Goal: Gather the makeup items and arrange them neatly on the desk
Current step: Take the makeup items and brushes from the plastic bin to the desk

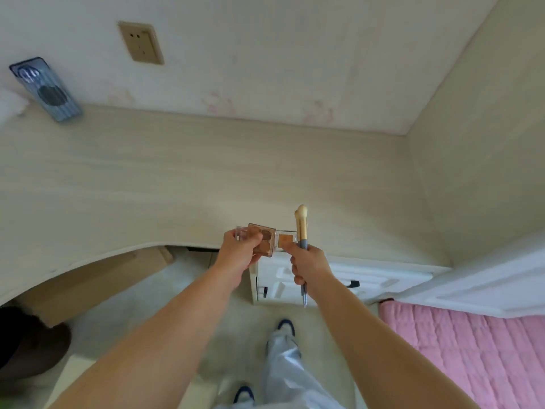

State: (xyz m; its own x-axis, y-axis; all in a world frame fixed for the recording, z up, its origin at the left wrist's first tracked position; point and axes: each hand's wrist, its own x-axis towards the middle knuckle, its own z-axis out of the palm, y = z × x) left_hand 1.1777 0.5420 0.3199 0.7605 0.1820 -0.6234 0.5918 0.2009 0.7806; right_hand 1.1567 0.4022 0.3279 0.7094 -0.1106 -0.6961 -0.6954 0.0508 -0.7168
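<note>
My left hand (240, 253) grips a small clear-cased brown makeup palette (264, 238) over the desk's front edge. My right hand (308, 265) holds makeup brushes (301, 227) upright, cream tips up and blue-grey handles sticking out below the fist. Its thumb also pinches a second small clear compact (285, 239) with a tan pan, next to the palette. Both hands hover above the pale wood desk (206, 178), near its front edge.
A blue transparent case (47, 90) holding tools leans against the wall at the desk's back left. A white drawer unit (339, 283) stands under the desk. A pink bed cover (472, 358) lies at the lower right. A dark object (26, 343) sits at the lower left.
</note>
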